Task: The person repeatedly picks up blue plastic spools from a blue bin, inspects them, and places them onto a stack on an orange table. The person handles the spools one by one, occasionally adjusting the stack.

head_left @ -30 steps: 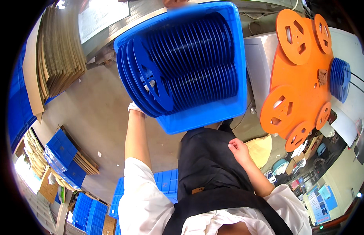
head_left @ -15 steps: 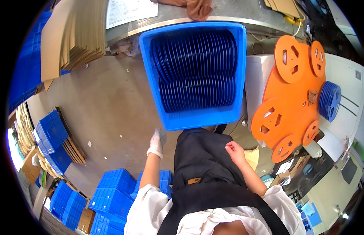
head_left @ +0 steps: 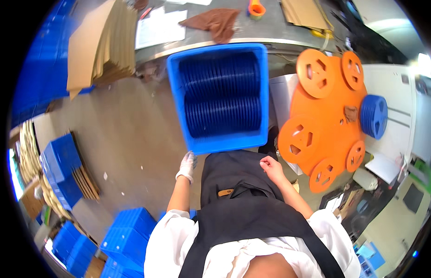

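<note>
— We see a blue crate (head_left: 218,144) of hard plastic, its rim smooth and faintly glossy; the blue reels (head_left: 222,95) stacked inside look like the same moulded plastic, ribbed at their edges.

— We agree, and the orange reels (head_left: 327,116) beside it are plastic too, matt rather than shiny. What of the left hand (head_left: 187,166)?

— We see a thin white glove on it, knit cloth by its look. The right hand (head_left: 270,166) is bare against a black apron (head_left: 243,204) of matt woven cloth.

— The floor (head_left: 127,129) looks to us like dull, speckled concrete; the cardboard sheets (head_left: 102,44) are plain brown board, and the rag (head_left: 217,22) on the bench is soft brown cloth.
</note>
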`<act>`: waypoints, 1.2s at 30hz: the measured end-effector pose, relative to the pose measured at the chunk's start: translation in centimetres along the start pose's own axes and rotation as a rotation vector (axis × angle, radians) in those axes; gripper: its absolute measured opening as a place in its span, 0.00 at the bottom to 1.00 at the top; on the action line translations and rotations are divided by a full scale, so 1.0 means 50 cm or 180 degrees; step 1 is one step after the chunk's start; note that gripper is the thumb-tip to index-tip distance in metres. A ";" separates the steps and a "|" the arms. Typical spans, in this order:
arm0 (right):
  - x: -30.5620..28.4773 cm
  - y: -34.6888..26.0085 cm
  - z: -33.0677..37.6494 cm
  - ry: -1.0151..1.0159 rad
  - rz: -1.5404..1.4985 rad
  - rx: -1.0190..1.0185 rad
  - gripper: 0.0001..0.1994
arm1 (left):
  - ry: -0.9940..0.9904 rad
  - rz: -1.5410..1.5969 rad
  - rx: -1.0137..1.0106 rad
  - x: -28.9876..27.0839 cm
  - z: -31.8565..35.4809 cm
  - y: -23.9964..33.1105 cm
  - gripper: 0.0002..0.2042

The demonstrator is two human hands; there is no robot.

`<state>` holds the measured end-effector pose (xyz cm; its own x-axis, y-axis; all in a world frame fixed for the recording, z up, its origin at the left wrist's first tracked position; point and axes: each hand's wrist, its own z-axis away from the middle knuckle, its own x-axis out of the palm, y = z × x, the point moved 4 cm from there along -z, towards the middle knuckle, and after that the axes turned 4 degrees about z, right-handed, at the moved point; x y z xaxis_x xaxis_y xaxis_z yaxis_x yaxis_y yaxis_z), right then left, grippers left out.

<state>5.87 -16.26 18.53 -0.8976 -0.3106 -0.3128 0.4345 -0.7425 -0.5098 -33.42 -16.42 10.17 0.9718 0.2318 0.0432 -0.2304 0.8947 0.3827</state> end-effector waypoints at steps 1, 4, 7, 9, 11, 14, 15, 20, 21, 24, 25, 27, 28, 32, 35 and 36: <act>-0.012 0.020 -0.002 0.0016 -0.0037 -0.0108 0.09 | 0.0121 -0.0077 -0.0029 0.034 0.024 0.047 0.33; -0.101 0.038 0.020 0.0278 0.0450 -0.0495 0.10 | -0.0327 -0.0305 0.0331 0.108 0.058 0.083 0.29; -0.220 0.109 0.003 0.0132 0.0641 -0.0426 0.12 | -0.0143 -0.0008 0.0135 0.142 0.054 0.015 0.23; -0.316 0.188 -0.008 0.0316 0.0661 -0.0286 0.12 | 0.0121 -0.0144 0.0204 0.110 -0.084 -0.061 0.21; -0.423 0.296 -0.045 0.0644 0.0249 0.0060 0.14 | 0.0355 -0.0378 -0.0263 0.237 -0.053 -0.034 0.19; -0.610 0.489 -0.134 0.1304 -0.0613 0.0471 0.19 | 0.0024 -0.1340 -0.0294 0.441 -0.004 -0.006 0.24; -0.690 0.530 -0.158 0.1630 -0.0585 0.0515 0.24 | -0.0172 -0.1385 -0.0225 0.489 -0.004 -0.011 0.25; -1.154 0.523 -0.210 0.3266 0.0644 0.1137 0.43 | -0.0747 -0.1044 -0.0050 0.692 0.033 -0.066 0.25; -1.238 0.517 -0.216 0.3619 0.0748 0.0749 0.43 | -0.0855 -0.1097 -0.0357 0.686 0.016 -0.092 0.20; -1.419 0.450 -0.245 0.3886 0.1498 0.0733 0.44 | -0.1456 -0.2458 0.0583 0.654 0.011 -0.147 0.22; -1.462 0.448 -0.257 0.3773 0.1677 0.0904 0.44 | -0.1604 -0.2935 0.1003 0.649 0.022 -0.155 0.25; -1.536 0.464 -0.287 0.3178 0.1850 0.1304 0.41 | -0.1548 -0.2999 0.0829 0.646 0.031 -0.160 0.25; -1.557 0.453 -0.293 0.2693 0.1876 0.1528 0.39 | -0.1465 -0.2950 0.0705 0.638 0.034 -0.162 0.25; -1.583 0.451 -0.335 0.2087 0.1868 0.1595 0.32 | -0.0936 -0.2077 0.0081 0.600 0.041 -0.168 0.25; -1.580 0.478 -0.338 0.2288 0.2024 0.1392 0.28 | -0.0233 -0.1236 -0.0619 0.608 0.046 -0.170 0.25; -1.585 0.483 -0.331 0.2328 0.1986 0.1357 0.27 | -0.0223 -0.1337 -0.0554 0.694 0.085 -0.134 0.25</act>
<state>88.72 0.26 17.73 -0.1985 -0.3814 -0.9028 0.6151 -0.7656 0.1883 2.06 -16.02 13.04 0.9824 -0.1857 -0.0180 0.1851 0.9578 0.2199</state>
